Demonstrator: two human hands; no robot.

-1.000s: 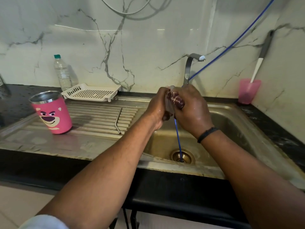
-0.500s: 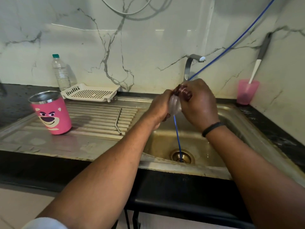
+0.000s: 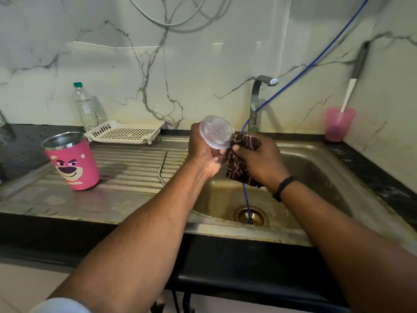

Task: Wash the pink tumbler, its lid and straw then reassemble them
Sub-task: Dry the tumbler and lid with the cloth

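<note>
over the sink [image 3: 316, 168], we are gripping the clear lid [image 3: 217, 134] in our left hand [image 3: 204, 154] and pinching the knitted cloth [image 3: 241, 163] in our right hand [image 3: 259, 161], ideally wiping around its rim, with the pink tumbler [image 3: 73, 161] standing left of the sink.

Left arm: bare forearm, with a white sleeve [image 3: 61, 305] edge showing at the bottom of the view.
Right arm: bare forearm.
Right wrist: a thin black band [image 3: 283, 188], possibly a cord or strap.
Hands: bare, no gloves, no rings seen.
</note>
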